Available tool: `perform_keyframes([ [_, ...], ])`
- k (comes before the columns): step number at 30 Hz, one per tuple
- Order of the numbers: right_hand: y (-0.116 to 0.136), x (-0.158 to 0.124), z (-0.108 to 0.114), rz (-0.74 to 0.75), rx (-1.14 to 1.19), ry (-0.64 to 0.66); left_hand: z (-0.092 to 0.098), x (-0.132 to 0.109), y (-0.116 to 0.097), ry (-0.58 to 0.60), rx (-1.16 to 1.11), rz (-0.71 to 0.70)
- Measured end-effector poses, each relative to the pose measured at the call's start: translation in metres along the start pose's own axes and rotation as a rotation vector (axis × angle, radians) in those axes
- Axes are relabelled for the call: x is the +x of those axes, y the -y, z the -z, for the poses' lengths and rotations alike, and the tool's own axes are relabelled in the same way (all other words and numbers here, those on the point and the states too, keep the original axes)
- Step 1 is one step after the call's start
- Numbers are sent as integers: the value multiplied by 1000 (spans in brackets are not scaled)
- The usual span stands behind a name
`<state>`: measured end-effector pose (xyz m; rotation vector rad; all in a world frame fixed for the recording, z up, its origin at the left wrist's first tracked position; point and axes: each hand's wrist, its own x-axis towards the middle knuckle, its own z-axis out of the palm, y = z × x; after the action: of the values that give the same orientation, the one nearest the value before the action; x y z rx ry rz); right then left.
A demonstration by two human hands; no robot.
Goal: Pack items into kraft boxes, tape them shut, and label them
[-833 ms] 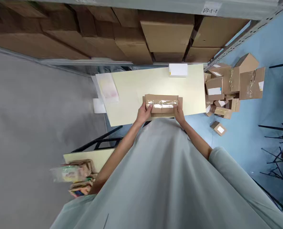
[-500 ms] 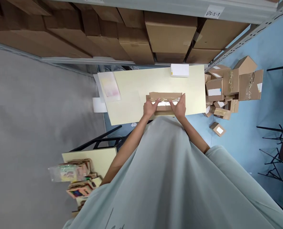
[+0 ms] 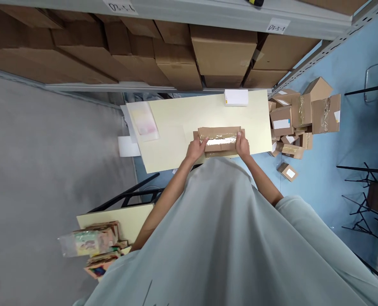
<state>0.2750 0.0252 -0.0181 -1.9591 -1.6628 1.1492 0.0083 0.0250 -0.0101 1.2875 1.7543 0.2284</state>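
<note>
Left hand (image 3: 196, 149) and right hand (image 3: 242, 145) grip the ends of a taped cardboard box (image 3: 220, 140) on a pale table (image 3: 176, 127). White pad (image 3: 236, 97) behind it (well apart); loose cartons (image 3: 299, 117) heaped on the floor to the right

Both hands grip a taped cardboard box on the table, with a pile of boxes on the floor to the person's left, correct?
No. In the head view the pile of boxes lies to the person's right. The left hand and right hand grip the taped box.

One camera, on my head.
It faces steeply down, well above my left hand (image 3: 196, 149) and right hand (image 3: 242, 144).
</note>
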Motion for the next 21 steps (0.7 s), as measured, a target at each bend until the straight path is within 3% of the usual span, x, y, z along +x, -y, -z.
perform_keyframes([
  [3,7,1,5,-80,48,-80,9,6,-2,45,15,-1],
  [6,17,-3,18,-82,97,-52,18,3,-2,56,-21,1],
  [10,34,-18,42,25,178,-76,37,-21,4,-17,-123,-103],
  [13,42,-30,53,10,247,-131,53,-42,11,-83,-287,-160],
  [17,39,-34,46,40,300,-110,56,-49,22,-119,-497,-171],
  [21,25,-25,20,54,271,-32,37,-33,39,-112,-533,-78],
])
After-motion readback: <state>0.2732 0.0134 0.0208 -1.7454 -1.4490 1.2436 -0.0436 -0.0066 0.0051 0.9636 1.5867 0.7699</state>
